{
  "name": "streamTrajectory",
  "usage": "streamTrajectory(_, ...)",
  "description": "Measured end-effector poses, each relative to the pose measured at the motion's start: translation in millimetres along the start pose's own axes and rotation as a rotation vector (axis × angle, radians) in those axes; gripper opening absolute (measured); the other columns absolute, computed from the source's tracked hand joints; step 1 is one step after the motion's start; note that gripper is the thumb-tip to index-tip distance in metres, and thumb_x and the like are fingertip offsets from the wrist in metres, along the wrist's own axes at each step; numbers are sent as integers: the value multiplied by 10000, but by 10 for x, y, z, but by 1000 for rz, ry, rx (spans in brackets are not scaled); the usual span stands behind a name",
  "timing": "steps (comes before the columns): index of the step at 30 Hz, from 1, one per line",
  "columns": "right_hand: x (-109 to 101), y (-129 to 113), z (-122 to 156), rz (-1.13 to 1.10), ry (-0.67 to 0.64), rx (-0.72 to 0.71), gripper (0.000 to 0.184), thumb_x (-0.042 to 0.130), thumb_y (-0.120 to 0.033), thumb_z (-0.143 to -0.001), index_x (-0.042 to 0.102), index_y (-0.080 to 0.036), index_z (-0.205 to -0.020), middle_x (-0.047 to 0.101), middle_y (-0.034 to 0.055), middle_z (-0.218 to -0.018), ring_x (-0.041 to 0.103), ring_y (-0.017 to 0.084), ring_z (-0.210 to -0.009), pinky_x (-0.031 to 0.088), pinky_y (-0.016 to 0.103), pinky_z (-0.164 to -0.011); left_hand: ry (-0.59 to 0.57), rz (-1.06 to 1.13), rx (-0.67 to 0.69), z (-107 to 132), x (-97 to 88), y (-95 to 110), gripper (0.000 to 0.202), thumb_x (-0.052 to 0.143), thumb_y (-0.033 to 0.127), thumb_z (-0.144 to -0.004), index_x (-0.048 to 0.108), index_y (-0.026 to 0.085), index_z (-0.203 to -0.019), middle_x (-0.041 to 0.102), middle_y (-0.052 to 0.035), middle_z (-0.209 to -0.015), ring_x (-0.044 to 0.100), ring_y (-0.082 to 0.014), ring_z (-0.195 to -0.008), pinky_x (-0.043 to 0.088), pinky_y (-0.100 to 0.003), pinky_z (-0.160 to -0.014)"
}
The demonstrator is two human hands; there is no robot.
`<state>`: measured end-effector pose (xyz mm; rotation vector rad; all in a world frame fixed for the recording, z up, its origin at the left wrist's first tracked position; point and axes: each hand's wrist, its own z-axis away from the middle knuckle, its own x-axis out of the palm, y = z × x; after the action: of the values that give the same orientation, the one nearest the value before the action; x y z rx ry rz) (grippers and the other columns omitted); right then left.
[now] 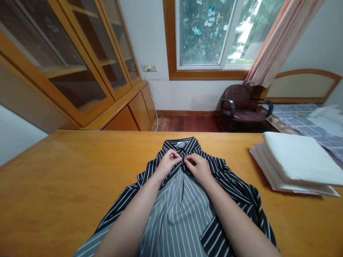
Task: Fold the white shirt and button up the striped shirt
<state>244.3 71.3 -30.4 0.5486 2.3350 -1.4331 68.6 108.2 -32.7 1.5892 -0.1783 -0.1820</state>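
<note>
A black shirt with white stripes (235, 184) lies on the table with its collar (194, 143) at the far end. Below the collar its front falls open, and the grey inner side shows. My left hand (169, 162) pinches the front edge just under the collar. Right beside it, my right hand (197, 166) pinches the opposite edge, so the two edges meet between my fingertips. Whether a button sits between them is too small to make out. Both forearms reach over the shirt body.
The wooden table (66, 178) stretches to both sides. A stack of folded white cloth or sheets (300, 157) lies at its right. Beyond the far edge are a brown office chair (238, 101), a bed (289, 114), a glass-fronted cabinet (115, 94) and a window.
</note>
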Motion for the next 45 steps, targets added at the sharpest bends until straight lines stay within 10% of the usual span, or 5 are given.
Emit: streamTrajectory(45, 17, 37, -13, -20, -29, 89, 32, 666, -247, -851, 676, -217, -857, 674, 11, -826, 628, 168, -744, 477, 273, -697, -1, -58, 66, -5, 31, -60, 182, 696, 222, -743, 522, 188, -780, 609, 23, -787, 593, -139, -785, 459, -285, -788)
